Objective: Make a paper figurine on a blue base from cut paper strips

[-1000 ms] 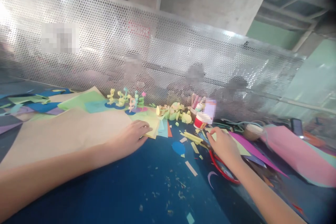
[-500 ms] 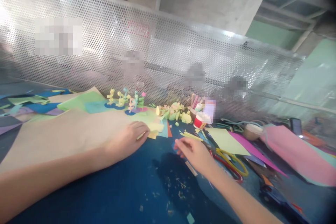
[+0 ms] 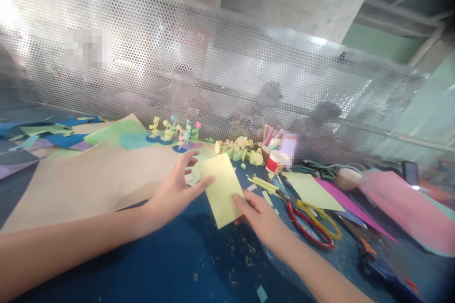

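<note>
A pale yellow sheet of paper (image 3: 223, 189) is tilted above the blue table, its lower right edge pinched between the thumb and fingers of my right hand (image 3: 256, 212). Beside its left edge is my left hand (image 3: 181, 182), fingers and thumb spread apart. The left thumb tip overlaps the sheet's edge, but I cannot tell whether it touches. Right of my right hand lie scissors with yellow handles (image 3: 322, 218) and a pair with red handles (image 3: 309, 234). Small paper scraps (image 3: 251, 187) are scattered near the sheet.
Small paper figures on round bases (image 3: 167, 132) stand at the back, next to a pile of yellow-green paper pieces (image 3: 245, 149). A red-and-white tub (image 3: 273, 162) is behind the scissors. Large beige paper (image 3: 88, 180) covers the left. A perforated metal screen (image 3: 227, 71) closes the back.
My right hand now holds the yellow sheet, which is up off the table. My left hand has lifted and opened. A blue bit at my right fingertips is no longer visible.
</note>
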`<state>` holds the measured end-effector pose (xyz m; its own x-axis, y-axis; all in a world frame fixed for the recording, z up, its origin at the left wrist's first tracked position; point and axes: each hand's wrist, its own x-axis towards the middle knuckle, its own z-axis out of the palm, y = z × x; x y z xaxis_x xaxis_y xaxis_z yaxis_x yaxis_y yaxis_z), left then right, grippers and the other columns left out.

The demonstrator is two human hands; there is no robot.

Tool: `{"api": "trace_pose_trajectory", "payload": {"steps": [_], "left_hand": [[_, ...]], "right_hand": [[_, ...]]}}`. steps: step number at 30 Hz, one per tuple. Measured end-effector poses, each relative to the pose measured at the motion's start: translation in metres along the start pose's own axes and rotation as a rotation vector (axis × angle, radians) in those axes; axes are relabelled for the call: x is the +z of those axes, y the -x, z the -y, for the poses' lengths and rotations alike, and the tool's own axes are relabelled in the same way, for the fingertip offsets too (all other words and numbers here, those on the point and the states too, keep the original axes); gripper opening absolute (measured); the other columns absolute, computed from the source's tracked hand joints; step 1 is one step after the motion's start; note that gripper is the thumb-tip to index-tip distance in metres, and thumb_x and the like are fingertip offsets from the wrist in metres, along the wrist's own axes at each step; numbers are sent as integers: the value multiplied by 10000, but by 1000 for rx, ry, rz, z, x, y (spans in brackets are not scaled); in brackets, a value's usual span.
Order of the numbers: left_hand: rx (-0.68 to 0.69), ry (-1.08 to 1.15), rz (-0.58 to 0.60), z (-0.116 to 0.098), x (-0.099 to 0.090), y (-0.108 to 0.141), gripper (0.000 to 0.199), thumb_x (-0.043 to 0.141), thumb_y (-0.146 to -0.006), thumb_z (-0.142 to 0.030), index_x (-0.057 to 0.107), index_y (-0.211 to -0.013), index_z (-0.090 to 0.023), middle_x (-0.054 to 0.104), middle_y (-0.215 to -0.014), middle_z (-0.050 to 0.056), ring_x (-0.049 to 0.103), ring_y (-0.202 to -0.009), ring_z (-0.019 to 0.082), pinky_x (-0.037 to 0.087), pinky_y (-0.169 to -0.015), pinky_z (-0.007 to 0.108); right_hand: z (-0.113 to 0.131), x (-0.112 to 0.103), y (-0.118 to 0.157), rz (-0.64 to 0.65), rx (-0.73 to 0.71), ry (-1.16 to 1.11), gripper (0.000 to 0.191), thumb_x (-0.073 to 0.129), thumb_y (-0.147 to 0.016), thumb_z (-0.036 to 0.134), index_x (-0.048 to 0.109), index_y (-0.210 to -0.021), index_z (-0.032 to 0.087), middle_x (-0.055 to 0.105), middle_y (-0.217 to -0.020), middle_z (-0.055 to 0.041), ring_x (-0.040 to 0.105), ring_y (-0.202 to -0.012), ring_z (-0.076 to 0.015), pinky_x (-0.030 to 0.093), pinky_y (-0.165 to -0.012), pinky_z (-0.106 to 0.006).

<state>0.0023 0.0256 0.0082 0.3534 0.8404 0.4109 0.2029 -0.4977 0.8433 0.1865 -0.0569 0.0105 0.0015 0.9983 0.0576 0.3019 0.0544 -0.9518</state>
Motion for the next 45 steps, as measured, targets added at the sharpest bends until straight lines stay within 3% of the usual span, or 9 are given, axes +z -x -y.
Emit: {"api": "trace_pose_trajectory", "payload": {"steps": [3,5,7,11,15,24,30,45], "left_hand": [[-257,338,193,7,-1,-7,542,562,-777,-444,401,-1246,-228,580,-1123,87,561,-1027,242,473,-860,391],[-310,516,341,10,0,-6,430,572,-785,-406,524,-1145,-175,634,-1054,87,586,-991,237,484,-851,366],[-328,610,386,12,2,-3,338,594,-780,-362,608,-1030,-135,668,-993,88,602,-962,230,482,-862,351],[-358,705,287,18,5,-2,307,602,-781,-348,639,-998,-134,670,-1032,85,592,-996,226,474,-891,336],[-358,745,215,23,5,-4,320,600,-784,-351,633,-1028,-147,648,-1093,87,574,-1035,228,465,-906,330],[-343,751,166,23,6,-3,315,604,-779,-350,638,-1020,-150,661,-1060,81,575,-1033,223,454,-904,322],[-344,747,165,21,6,-3,316,606,-775,-350,638,-1025,-159,664,-1057,73,577,-1030,216,455,-900,311],[-329,738,174,22,6,-3,310,598,-782,-354,639,-1016,-155,657,-1067,86,567,-1047,235,452,-908,335]], "right_hand": [[0,-1,0,6,19,39,303,487,-833,430,651,-907,186,647,-710,0,583,-620,-155,477,-544,-238],[-2,-2,0,-1,32,11,291,530,-808,430,659,-900,186,661,-714,-1,605,-655,-171,480,-570,-248],[-5,-4,-2,-40,66,-141,313,526,-807,451,661,-901,185,683,-763,-16,628,-717,-185,495,-629,-265],[-14,-12,-9,-123,190,-545,380,463,-841,478,656,-875,152,700,-783,-70,649,-708,-167,515,-647,-266],[-21,-19,-15,-175,229,-668,221,611,-779,363,663,-789,149,700,-707,-61,640,-626,-134,518,-588,-223],[-15,-16,-10,-70,171,-585,205,626,-783,306,698,-840,123,704,-728,-63,650,-699,-120,511,-615,-176],[-20,-18,-13,-124,186,-630,210,641,-765,335,698,-742,133,704,-693,-62,654,-656,-127,520,-591,-189],[-17,-15,-10,-87,148,-495,212,663,-734,360,698,-757,153,662,-670,-26,600,-641,-96,476,-620,-186]]}}
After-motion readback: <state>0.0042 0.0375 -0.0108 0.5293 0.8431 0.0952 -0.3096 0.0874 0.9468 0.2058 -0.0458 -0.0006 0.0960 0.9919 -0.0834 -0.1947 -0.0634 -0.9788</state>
